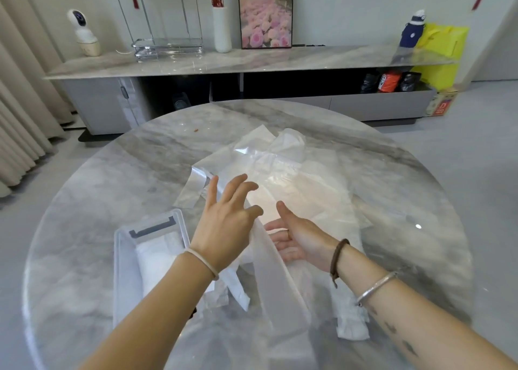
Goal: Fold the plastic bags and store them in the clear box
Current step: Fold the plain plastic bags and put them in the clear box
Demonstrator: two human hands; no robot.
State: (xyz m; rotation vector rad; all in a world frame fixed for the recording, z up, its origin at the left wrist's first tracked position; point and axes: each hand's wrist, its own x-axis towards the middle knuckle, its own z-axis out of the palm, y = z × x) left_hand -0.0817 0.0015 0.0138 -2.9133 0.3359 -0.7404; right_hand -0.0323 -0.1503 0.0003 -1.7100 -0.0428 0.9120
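Plastic bags (159,257) blur white in the clear box (123,271) at eight o'clock, the left hand (224,224) splays its fingers at centre, its hold on the bag strip (274,280) hidden, and the right hand (297,235) lies palm-up, straight-fingered, partly behind it.

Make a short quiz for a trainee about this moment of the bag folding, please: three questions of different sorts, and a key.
1. True or false: the clear box already holds folded white bags.
2. Where on the table does the clear box stand? A) beside the left forearm; B) at the far edge; C) on top of the spread bags.
3. Fill the gap: between the left hand and the right hand, both with straight fingers, runs a long folded ____ of plastic bag.

Key: 1 true; 2 A; 3 strip.
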